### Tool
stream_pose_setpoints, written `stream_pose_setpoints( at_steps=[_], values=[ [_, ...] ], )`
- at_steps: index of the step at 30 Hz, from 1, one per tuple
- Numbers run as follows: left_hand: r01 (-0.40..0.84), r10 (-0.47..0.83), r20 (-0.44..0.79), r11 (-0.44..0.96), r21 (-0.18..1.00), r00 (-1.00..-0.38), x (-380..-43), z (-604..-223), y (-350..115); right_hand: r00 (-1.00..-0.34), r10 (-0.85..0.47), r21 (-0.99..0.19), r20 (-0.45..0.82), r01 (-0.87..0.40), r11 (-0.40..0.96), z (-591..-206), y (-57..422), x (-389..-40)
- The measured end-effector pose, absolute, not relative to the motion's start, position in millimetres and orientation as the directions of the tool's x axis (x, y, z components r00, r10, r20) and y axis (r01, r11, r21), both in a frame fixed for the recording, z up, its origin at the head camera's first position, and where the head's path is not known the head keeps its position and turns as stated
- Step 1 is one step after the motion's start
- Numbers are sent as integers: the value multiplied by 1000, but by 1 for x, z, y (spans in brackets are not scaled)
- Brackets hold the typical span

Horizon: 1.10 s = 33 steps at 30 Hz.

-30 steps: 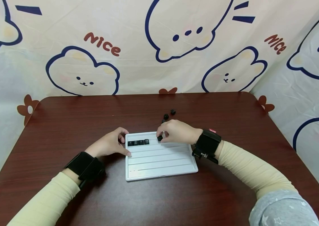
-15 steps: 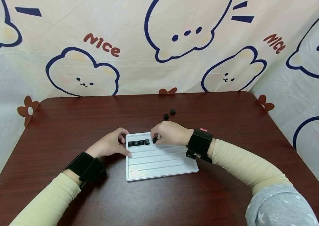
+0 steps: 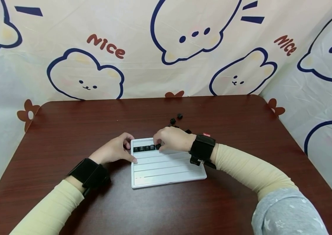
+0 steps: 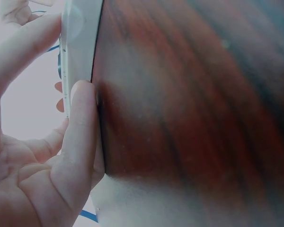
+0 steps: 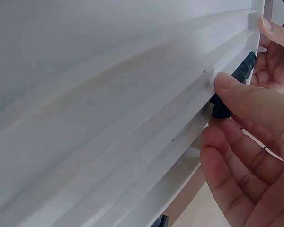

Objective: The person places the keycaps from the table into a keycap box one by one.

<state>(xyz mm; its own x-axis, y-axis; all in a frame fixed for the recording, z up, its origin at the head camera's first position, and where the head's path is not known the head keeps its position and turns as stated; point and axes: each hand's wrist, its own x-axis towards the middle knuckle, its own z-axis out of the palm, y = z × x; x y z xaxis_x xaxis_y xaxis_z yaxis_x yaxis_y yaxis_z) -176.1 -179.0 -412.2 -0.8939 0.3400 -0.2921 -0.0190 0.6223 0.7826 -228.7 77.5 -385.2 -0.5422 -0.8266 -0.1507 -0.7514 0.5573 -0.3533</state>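
Observation:
A white ridged keycap tray lies on the table. Several black keycaps stand side by side in its back groove, from the left end. My left hand holds the tray's left edge, with the thumb at the side and fingers at the back left corner. Between thumb and fingertips, my right hand pinches another black keycap in that same groove, at the right end of the row. In the head view the fingers partly cover this keycap; whether it touches its neighbour I cannot tell.
Loose black keycaps lie on the brown table behind the tray, some partly hidden by my right hand. A patterned cloth hangs behind the table and along its sides.
My right hand has slid left along the back groove with the pinched keycap, bringing it up to the row. The left hand and tray have stayed nearly still.

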Motion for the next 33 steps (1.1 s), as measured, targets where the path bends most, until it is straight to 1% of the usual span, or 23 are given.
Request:
stream_pose_setpoints(
  at_steps=[7,12,23,33],
  values=[
    [-22,342,-295,620,784,-892,-176,-413,-178,-557,-815,-377,-161,-728,572,-385,79,-228],
    [-23,343,-288,609,793,-894,-176,-413,-179,-562,-814,-398,-146,-720,569,-383,82,-228],
    [-20,342,-285,609,793,-895,-176,-413,-179,-550,-827,-387,-116,-742,547,-386,85,-229],
    [-27,332,-294,621,784,-896,-175,-411,-178,-563,-818,-394,-120,-729,560,-389,86,-229]
  ],
)
